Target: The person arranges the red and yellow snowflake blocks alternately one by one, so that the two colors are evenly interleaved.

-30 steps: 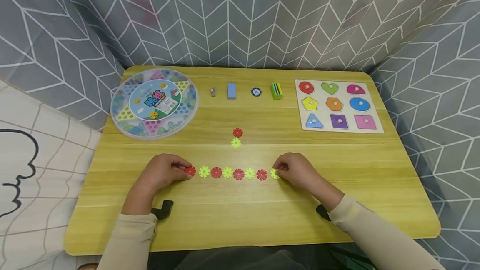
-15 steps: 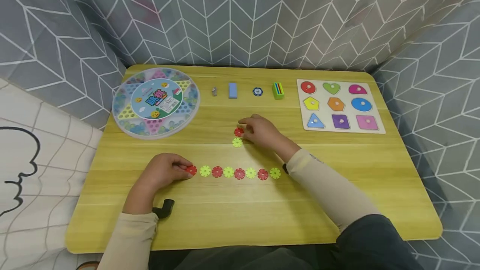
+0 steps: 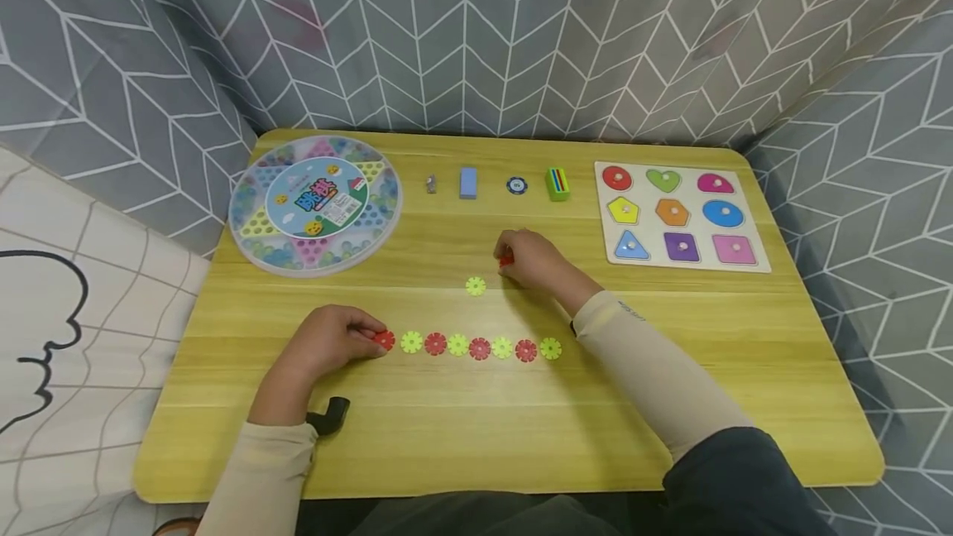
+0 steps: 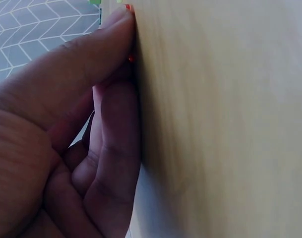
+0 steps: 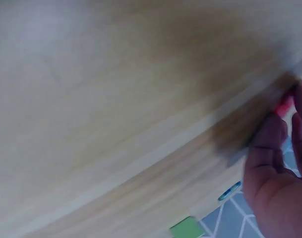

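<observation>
On the table, red and yellow notched plastic discs alternate in a row; a yellow disc (image 3: 551, 348) ends it on the right. At the row's left end my left hand (image 3: 333, 343) pinches a red disc (image 3: 385, 340) between thumb and fingers, and only slivers of it show in the left wrist view. Farther back, my right hand (image 3: 538, 261) grips another red disc (image 3: 506, 260), mostly covered by the fingers. In the right wrist view that red disc (image 5: 284, 105) shows between thumb and fingers. A single yellow disc (image 3: 476, 286) lies left of this hand.
A round marble board game (image 3: 316, 198) sits at the back left, a shape puzzle board (image 3: 683, 217) at the back right. Between them are a small grey object (image 3: 431, 184), a blue block (image 3: 467, 184), a poker chip (image 3: 517, 185) and a green striped block (image 3: 557, 184).
My right hand has left the yellow disc at the row's right end, reached back, taken the rear red disc and moved it right. My left hand stays on its red disc.
</observation>
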The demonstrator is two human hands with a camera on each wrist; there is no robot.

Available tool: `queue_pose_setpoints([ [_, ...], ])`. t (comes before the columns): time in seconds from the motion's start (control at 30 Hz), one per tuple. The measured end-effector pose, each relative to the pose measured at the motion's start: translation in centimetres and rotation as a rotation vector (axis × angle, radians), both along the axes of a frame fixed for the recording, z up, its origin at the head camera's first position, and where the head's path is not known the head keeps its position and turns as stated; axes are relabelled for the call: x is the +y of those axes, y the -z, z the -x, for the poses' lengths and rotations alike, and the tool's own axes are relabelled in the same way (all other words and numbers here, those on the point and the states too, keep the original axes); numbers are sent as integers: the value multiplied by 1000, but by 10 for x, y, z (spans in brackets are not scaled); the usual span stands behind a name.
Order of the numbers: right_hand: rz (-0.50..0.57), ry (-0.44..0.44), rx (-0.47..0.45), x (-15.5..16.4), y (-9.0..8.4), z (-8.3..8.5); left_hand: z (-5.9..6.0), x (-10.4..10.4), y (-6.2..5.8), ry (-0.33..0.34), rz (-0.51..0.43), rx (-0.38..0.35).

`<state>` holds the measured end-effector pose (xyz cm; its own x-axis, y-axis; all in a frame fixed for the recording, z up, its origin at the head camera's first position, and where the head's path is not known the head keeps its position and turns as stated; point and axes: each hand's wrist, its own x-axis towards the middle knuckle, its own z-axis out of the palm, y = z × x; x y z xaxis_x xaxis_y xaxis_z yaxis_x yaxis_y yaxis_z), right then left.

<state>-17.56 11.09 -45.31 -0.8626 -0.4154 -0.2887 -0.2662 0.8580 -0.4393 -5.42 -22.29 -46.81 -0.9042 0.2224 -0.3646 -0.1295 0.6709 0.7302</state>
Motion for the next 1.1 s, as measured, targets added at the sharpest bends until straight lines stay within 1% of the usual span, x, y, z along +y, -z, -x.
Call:
queue_pose_setpoints([
  [0.1,43,38,-43,9,-1,-1,-1,0,0,2,-5,-6],
  [0.2,115,67,-69,15,0,-3,-1,-1,1,-14,-8,-14],
  [0.33,246,139,-105,30,0,-14,-1,-1,2,-15,-23,-17],
  [0.4,315,194,-133,44,-2,-25,-2,-1,2,-17,-24,-13],
  [0.47,360,242,-168,62,-4,-39,-2,0,1,-15,-29,-16],
  [0.57,380,287,-225,90,-6,-63,-3,1,-1,-16,-20,-15],
  [0.67,397,294,-299,112,-3,-88,-3,2,-3,-11,-14,-13],
  [0.77,400,278,-324,122,1,-109,-2,1,-3,-4,-9,-5],
  [0.8,397,273,-323,123,2,-114,-2,1,-2,-4,-9,-2],
  [0.83,382,260,-300,123,2,-118,-2,1,-2,-5,-8,0],
  [0.93,301,207,-192,117,2,-125,-2,1,-2,-4,-13,3],
  [1.03,228,171,-108,111,0,-126,-3,1,-2,-12,-24,-5],
  [1.1,189,165,-80,110,-1,-123,-3,2,-2,-11,-34,-11],
])
